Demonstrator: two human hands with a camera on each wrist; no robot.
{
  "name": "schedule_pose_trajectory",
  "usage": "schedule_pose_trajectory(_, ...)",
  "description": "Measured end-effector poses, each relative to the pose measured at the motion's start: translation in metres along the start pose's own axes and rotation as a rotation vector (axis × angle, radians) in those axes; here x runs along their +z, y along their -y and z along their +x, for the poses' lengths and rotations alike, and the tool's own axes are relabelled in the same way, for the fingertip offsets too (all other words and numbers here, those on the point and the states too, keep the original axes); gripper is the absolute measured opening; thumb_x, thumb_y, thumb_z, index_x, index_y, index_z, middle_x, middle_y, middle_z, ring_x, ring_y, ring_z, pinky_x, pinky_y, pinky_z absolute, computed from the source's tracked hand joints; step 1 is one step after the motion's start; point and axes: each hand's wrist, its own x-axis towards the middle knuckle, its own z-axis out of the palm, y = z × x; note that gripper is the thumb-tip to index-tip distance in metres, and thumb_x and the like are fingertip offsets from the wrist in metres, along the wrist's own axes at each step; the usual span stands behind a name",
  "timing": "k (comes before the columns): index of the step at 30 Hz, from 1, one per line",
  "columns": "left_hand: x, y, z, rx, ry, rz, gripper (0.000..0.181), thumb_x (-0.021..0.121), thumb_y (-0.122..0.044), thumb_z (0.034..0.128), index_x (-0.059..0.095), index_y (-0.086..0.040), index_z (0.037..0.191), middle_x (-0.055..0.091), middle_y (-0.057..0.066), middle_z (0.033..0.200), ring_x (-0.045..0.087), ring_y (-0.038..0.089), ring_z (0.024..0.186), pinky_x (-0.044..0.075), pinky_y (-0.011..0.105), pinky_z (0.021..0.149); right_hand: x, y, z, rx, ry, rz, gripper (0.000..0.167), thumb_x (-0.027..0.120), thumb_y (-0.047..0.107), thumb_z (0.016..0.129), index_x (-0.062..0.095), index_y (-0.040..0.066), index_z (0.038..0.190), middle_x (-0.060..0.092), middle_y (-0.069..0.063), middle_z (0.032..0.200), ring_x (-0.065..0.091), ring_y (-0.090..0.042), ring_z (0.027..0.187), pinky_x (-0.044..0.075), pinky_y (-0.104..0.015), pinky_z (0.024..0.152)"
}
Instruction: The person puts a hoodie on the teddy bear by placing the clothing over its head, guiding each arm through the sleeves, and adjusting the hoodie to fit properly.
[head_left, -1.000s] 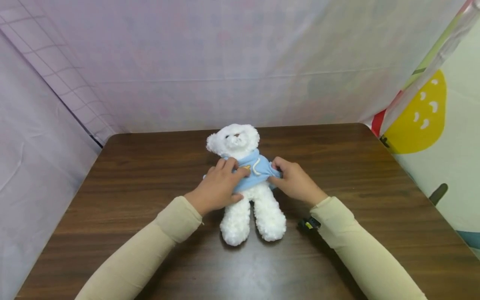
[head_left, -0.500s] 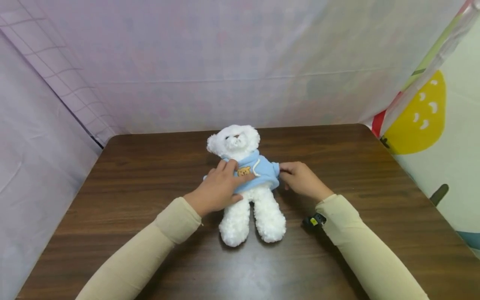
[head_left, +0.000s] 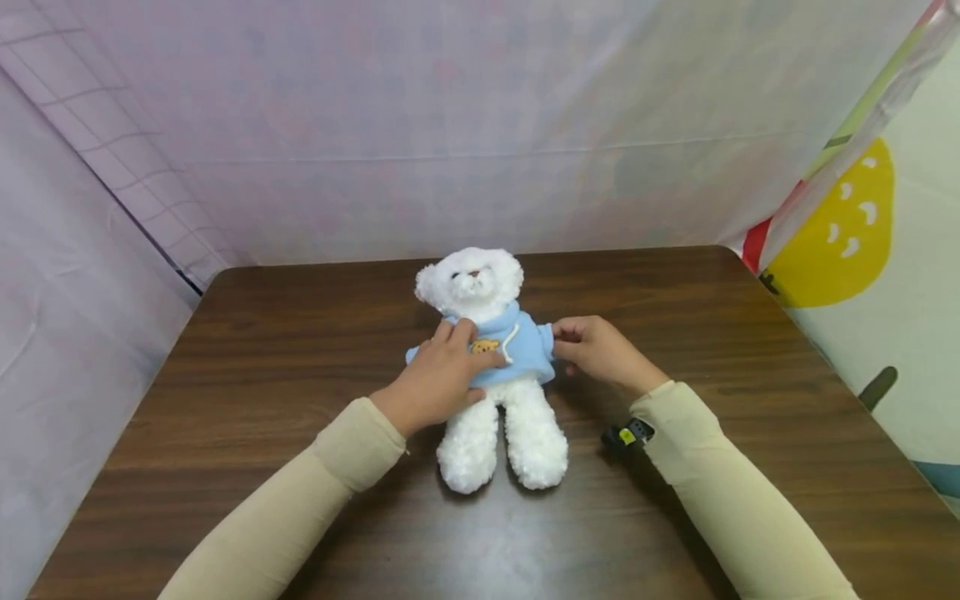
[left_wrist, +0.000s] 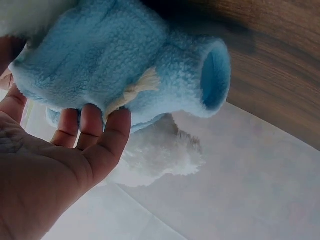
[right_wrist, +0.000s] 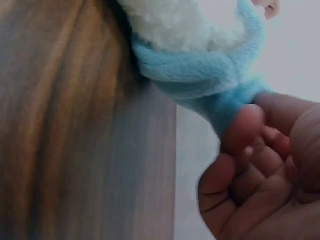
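Observation:
A white teddy bear (head_left: 474, 287) lies on its back on the table, wearing a light blue hoodie (head_left: 531, 343) with a small bear patch and a cream drawstring. My left hand (head_left: 431, 375) rests over one side of the hoodie's front. In the left wrist view its fingers (left_wrist: 115, 137) touch the fleece beside the knotted drawstring (left_wrist: 131, 93), and the near sleeve (left_wrist: 202, 75) shows a hollow cuff with no paw visible. My right hand (head_left: 603, 354) pinches the end of the other sleeve (right_wrist: 227, 112) between thumb and fingertips. The bear's arms are hidden.
The dark brown wooden table (head_left: 262, 375) reaches back to a pale curtain (head_left: 450, 125). A second cloth (head_left: 922, 333) with a yellow printed shape hangs at the right. A small black device (head_left: 628, 433) sits at my right wrist.
My right hand has shifted from the bunched side of the hoodie to the sleeve's end. The hoodie front lies flatter now, and the patch shows. The left hand has stayed nearly still.

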Motion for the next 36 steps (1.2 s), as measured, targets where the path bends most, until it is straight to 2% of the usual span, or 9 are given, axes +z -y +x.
schedule_pose_trajectory(5,0.001,0.001,-0.001,0.014,-0.024,0.026,0.049,0.075,-0.037,0.0887,0.062,-0.032,0.135,0.045,0.013,0.118,0.043,0.028,0.102,0.048,0.035,0.069,0.001,0.003,0.001,-0.046,0.060,-0.090,0.012,0.064,0.009,0.095,0.070,0.004,0.103,0.066,-0.006,0.080,0.060,-0.020,0.065,0.052,-0.037,0.062)
schedule_pose_trajectory(13,0.001,0.003,0.000,0.053,-0.003,0.016,0.056,0.073,-0.034,0.0910,0.054,-0.036,0.143,0.042,0.013,0.119,0.041,0.027,0.102,0.047,0.037,0.073,0.011,0.004,-0.001,-0.125,-0.080,-0.182,0.015,0.064,0.006,0.091,0.066,0.012,0.077,0.056,0.001,0.068,0.049,-0.016,0.061,0.043,-0.031,0.057)
schedule_pose_trajectory(17,0.005,0.006,0.000,0.078,-0.093,-0.029,0.037,0.071,-0.028,0.0933,0.067,-0.030,0.130,0.043,0.014,0.120,0.041,0.029,0.102,0.047,0.039,0.076,0.008,0.008,-0.005,-0.186,-0.151,-0.264,0.014,0.064,0.006,0.089,0.066,0.011,0.076,0.058,0.001,0.069,0.049,-0.015,0.060,0.043,-0.032,0.056)
schedule_pose_trajectory(21,0.010,0.008,0.001,0.131,-0.195,-0.079,0.022,0.072,-0.019,0.0928,0.074,-0.023,0.114,0.047,0.013,0.113,0.042,0.027,0.095,0.044,0.036,0.076,-0.001,0.007,-0.007,-0.176,-0.252,-0.340,0.012,0.062,0.005,0.089,0.069,0.006,0.080,0.060,-0.002,0.069,0.050,-0.016,0.059,0.042,-0.033,0.055)
schedule_pose_trajectory(24,0.011,0.008,0.000,0.170,-0.223,-0.102,0.017,0.074,-0.015,0.0906,0.075,-0.021,0.107,0.048,0.012,0.111,0.043,0.025,0.092,0.042,0.035,0.076,-0.006,0.004,-0.005,-0.155,-0.285,-0.360,0.011,0.062,0.004,0.090,0.071,0.003,0.085,0.063,-0.005,0.071,0.051,-0.019,0.060,0.043,-0.034,0.056)
schedule_pose_trajectory(27,0.009,0.008,-0.002,0.175,-0.209,-0.098,0.019,0.073,-0.017,0.0913,0.075,-0.022,0.109,0.049,0.013,0.112,0.045,0.026,0.093,0.044,0.035,0.075,-0.005,0.001,-0.001,-0.190,-0.304,-0.394,0.012,0.062,0.003,0.091,0.073,0.000,0.092,0.067,-0.010,0.080,0.056,-0.021,0.066,0.047,-0.037,0.060)
schedule_pose_trajectory(30,0.007,0.007,-0.004,0.139,-0.139,-0.103,0.025,0.069,-0.023,0.0949,0.073,-0.025,0.120,0.048,0.014,0.118,0.047,0.027,0.099,0.048,0.036,0.075,-0.003,-0.002,-0.001,-0.285,-0.313,-0.472,0.012,0.064,0.002,0.091,0.073,-0.001,0.099,0.069,-0.011,0.088,0.061,-0.022,0.072,0.051,-0.040,0.065)
schedule_pose_trajectory(33,0.007,0.009,-0.006,0.100,-0.062,-0.110,0.033,0.065,-0.030,0.0978,0.067,-0.029,0.131,0.045,0.013,0.127,0.046,0.026,0.105,0.049,0.037,0.077,-0.004,-0.005,-0.005,-0.437,-0.314,-0.593,0.011,0.070,0.001,0.088,0.073,0.000,0.099,0.068,-0.009,0.088,0.063,-0.022,0.075,0.052,-0.042,0.068)
schedule_pose_trajectory(36,0.008,0.011,-0.007,0.094,-0.041,-0.099,0.037,0.062,-0.033,0.0990,0.063,-0.030,0.135,0.044,0.013,0.130,0.047,0.026,0.106,0.050,0.037,0.078,-0.008,-0.008,-0.009,-0.607,-0.318,-0.705,0.011,0.077,0.001,0.082,0.073,0.005,0.092,0.065,-0.005,0.081,0.061,-0.022,0.072,0.050,-0.042,0.065)
